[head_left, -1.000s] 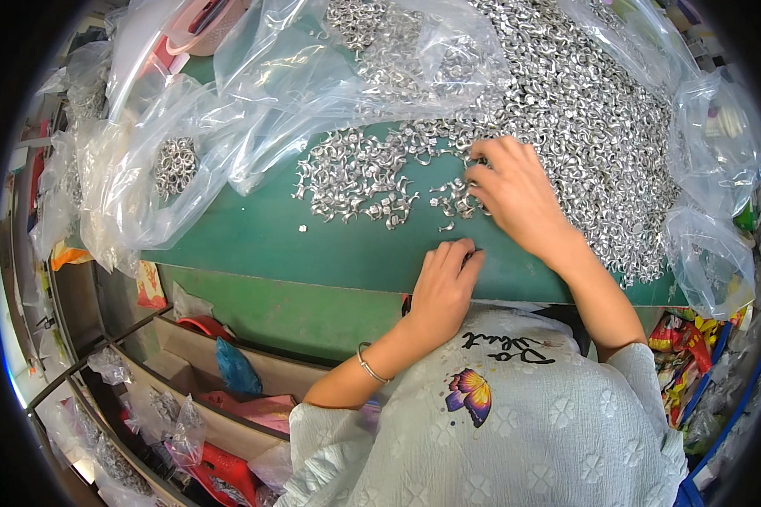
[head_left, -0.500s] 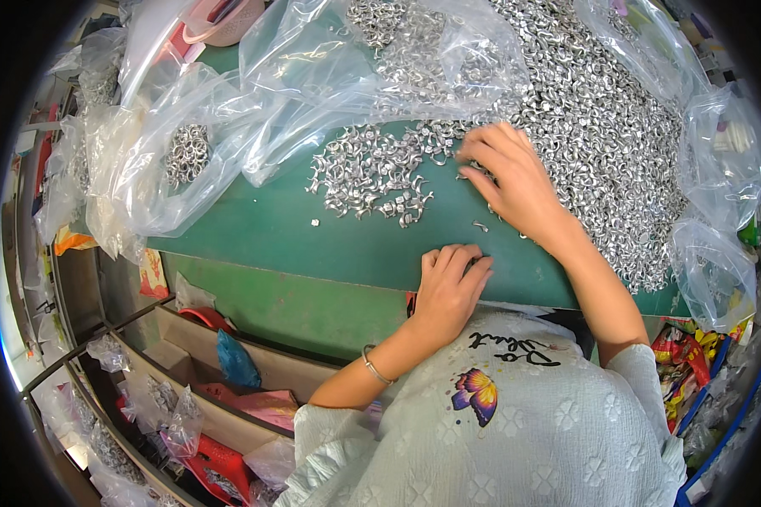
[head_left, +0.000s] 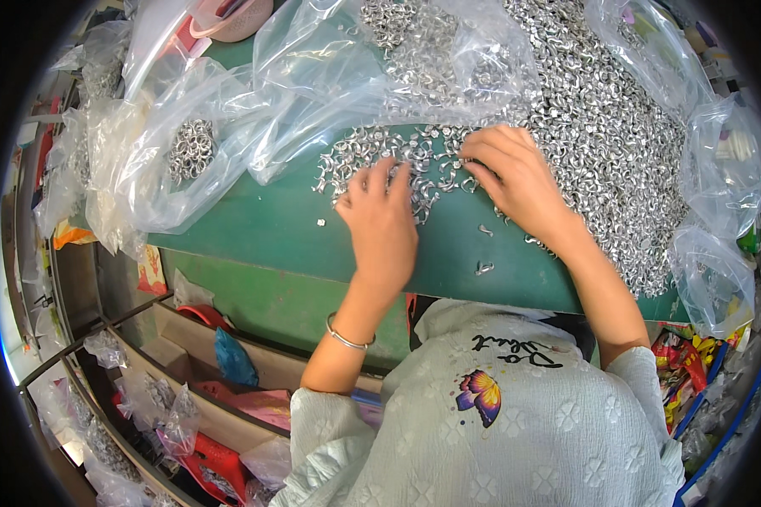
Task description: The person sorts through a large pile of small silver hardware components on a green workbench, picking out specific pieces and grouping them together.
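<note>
My left hand [head_left: 379, 221], a silver bangle on its wrist, reaches over the smaller pile of silvery curved metal pieces [head_left: 347, 160]. Its fingers are spread, with their tips down among the pieces. At the left edge of the big heap of similar ring-like metal pieces [head_left: 617, 152], my right hand [head_left: 520, 182] rests with fingers stretched leftward and thumb apart. A few pieces lie beside its thumb; whether it touches any I cannot tell. One loose metal piece [head_left: 484, 269] lies near the front of the green tabletop [head_left: 287, 241], and another small piece [head_left: 321, 222] lies left of my left hand.
Clear plastic bags [head_left: 304, 84] spread across the back and left, one holding rings [head_left: 192, 150]. Another clear bag [head_left: 714, 270] hangs at the right edge. A pink basket [head_left: 232, 21] stands at the back left. Below the table at left is a compartmented shelf [head_left: 258, 372].
My left hand has moved up and left from the table's front edge onto the smaller pile, and its fingers have spread. A loose piece now shows where it was. My right hand has barely moved.
</note>
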Demonstrator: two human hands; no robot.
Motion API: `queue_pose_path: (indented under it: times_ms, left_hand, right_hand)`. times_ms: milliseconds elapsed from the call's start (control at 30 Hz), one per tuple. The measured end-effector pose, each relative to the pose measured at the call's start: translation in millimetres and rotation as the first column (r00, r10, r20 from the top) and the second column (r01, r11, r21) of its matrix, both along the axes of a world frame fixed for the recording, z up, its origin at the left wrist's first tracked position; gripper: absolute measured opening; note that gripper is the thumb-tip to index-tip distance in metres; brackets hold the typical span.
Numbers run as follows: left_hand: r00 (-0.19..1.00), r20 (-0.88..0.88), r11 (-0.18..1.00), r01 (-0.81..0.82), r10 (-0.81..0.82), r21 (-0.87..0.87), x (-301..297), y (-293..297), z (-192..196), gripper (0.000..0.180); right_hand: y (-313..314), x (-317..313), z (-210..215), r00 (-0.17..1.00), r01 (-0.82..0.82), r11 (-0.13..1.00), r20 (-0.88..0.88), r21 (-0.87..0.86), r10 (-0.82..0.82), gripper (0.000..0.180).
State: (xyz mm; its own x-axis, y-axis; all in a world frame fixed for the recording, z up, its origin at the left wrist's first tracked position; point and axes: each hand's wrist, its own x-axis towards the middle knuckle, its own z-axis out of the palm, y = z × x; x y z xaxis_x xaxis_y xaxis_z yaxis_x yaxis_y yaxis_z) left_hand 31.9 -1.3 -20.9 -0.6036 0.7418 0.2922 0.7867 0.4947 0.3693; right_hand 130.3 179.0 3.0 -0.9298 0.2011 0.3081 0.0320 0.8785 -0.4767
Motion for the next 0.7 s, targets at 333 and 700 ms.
queue_pose_path:
  times_ms: [333, 700]
  left_hand:
    - [0.999, 0.000, 0.971, -0.040, 0.041, 0.236, -49.8, 8.2, 2.5, 0.026]
    - [0.999, 0.018, 0.982, 0.027, -0.031, 0.189, -58.0, 22.0, -3.8, 0.019]
  right_hand:
    - [-6.5, -28.5, -5.6, 0.999, -0.027, 0.996, 0.035, -0.082, 0.030, 0.028]
    - [3.3, 28.4, 6.2, 0.924, -0.257, 0.966, 0.298, 0.023, 0.239, 0.034]
